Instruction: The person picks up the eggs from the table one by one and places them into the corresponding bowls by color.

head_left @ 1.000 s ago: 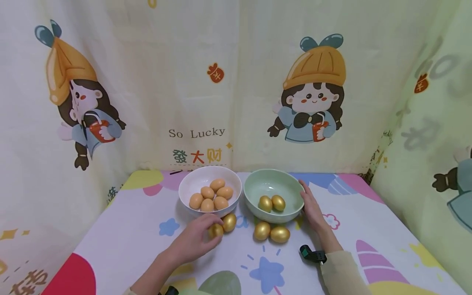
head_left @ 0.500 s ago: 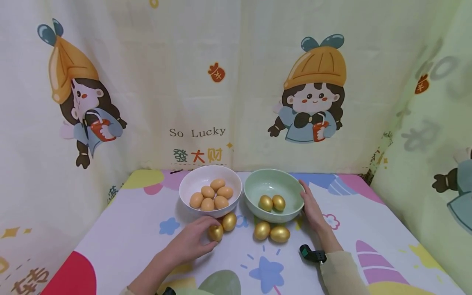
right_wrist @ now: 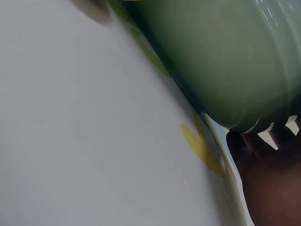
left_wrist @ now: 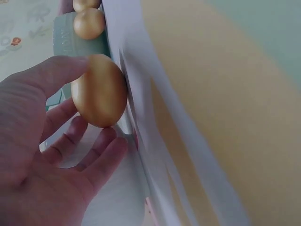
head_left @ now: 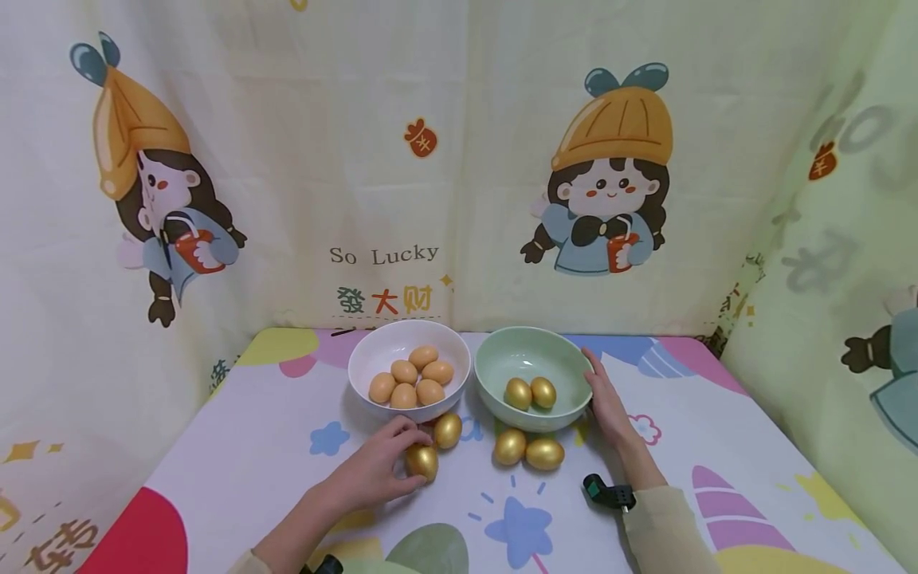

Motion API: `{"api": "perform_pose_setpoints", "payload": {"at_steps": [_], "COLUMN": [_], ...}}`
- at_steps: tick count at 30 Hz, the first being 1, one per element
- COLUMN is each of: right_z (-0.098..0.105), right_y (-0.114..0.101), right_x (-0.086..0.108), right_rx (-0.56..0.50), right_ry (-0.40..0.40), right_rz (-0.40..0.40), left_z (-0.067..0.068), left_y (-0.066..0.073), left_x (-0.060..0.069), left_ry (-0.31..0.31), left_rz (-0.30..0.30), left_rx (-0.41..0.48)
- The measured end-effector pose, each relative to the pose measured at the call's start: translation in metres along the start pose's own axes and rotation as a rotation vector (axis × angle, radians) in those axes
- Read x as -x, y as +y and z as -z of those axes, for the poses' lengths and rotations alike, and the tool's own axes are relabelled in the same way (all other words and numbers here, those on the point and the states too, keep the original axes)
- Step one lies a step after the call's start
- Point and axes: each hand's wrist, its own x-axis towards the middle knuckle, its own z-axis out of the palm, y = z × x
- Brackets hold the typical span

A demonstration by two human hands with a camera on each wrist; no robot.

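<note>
A gold egg [head_left: 421,462] sits between the thumb and fingers of my left hand [head_left: 373,466], in front of the white bowl [head_left: 362,402]. In the left wrist view, the thumb presses that egg's upper end, with curled fingers by its far side and lower end. Another gold egg [head_left: 448,430] lies just beyond. My right hand [head_left: 610,406] holds the right side of the green bowl [head_left: 531,420] at the rim. The right wrist view shows its fingertips against the bowl's outer wall; the thumb is out of that view. Two gold eggs [head_left: 543,392] lie inside the green bowl.
Several brown eggs [head_left: 404,371] lie in the white bowl. Two more gold eggs [head_left: 510,446] rest on the patterned tablecloth [head_left: 251,462] before the green bowl. The bowls stand side by side, close to the printed curtain [head_left: 495,199].
My left hand has drawn the nearer gold egg slightly toward me, away from the white bowl. The right hand and both bowls stay in place.
</note>
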Motion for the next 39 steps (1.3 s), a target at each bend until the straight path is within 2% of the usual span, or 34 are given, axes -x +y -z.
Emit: {"api": "perform_pose_setpoints", "payload": {"at_steps": [9, 16, 26, 31, 39], "right_z": [-0.001, -0.004, -0.002, -0.001, -0.001], "right_y": [-0.005, -0.002, -0.002, -0.002, -0.003], "right_x": [0.001, 0.002, 0.005, 0.004, 0.004], "right_rx": [-0.012, 0.005, 0.012, 0.023, 0.022], "right_ry": [-0.007, 0.005, 0.016, 0.015, 0.01], "right_rz": [-0.009, 0.015, 0.018, 0.025, 0.021], "left_z": [-0.003, -0.002, 0.0, 0.001, 0.01], "left_y": [0.002, 0.004, 0.005, 0.006, 0.016], "left_x": [-0.003, -0.006, -0.007, -0.009, -0.021], "left_ry": [-0.062, -0.122, -0.145, -0.17, -0.152], "left_rz": [-0.019, 0.009, -0.034, -0.035, -0.139], "left_rx": [0.05, 0.047, 0.058, 0.072, 0.142]}}
